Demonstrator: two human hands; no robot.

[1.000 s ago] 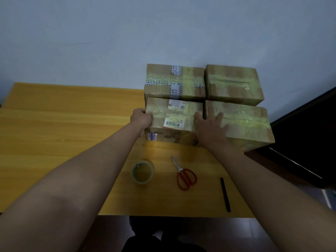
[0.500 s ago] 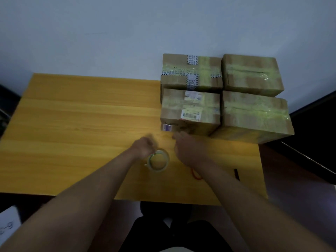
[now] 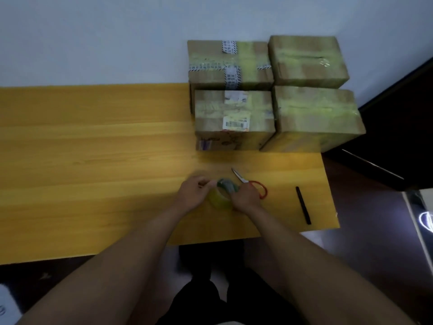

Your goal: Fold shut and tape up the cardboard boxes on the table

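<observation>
1. Near the front edge of a yellow wooden desk (image 3: 93, 148), two bare hands meet around a roll of clear packing tape (image 3: 221, 195).
2. The left hand (image 3: 193, 194) has its fingers curled at the roll's upper left, seemingly pinching the tape's loose end; blur hides the exact contact.
3. The right hand (image 3: 243, 198) grips the roll from the right, fingers curled round its rim.
4. Four cardboard boxes sit in a two-by-two block at the desk's far right corner, against the wall, well apart from the hands.
5. The near left box (image 3: 234, 118) carries a barcode label; the far left box (image 3: 230, 64) has printed striped tape crossing its top.
6. The near right box (image 3: 316, 113) overhangs the desk's right edge; the far right box (image 3: 307, 59) sits behind it.
7. All four look folded shut with glossy yellowish tape bands on top.
8. Judged from this, the step in hand is freeing a fresh length of tape; the next move calls for peeling the end cleanly and carrying the roll to whichever seam needs sealing.
9. Red-handled scissors (image 3: 249, 182) lie just beside the right hand, blades pointing toward the boxes.
10. A black pen (image 3: 303, 205) lies near the desk's right edge.
11. A plain pale wall (image 3: 117, 38) rises behind the desk; dark floor (image 3: 375, 254) shows to the right.
</observation>
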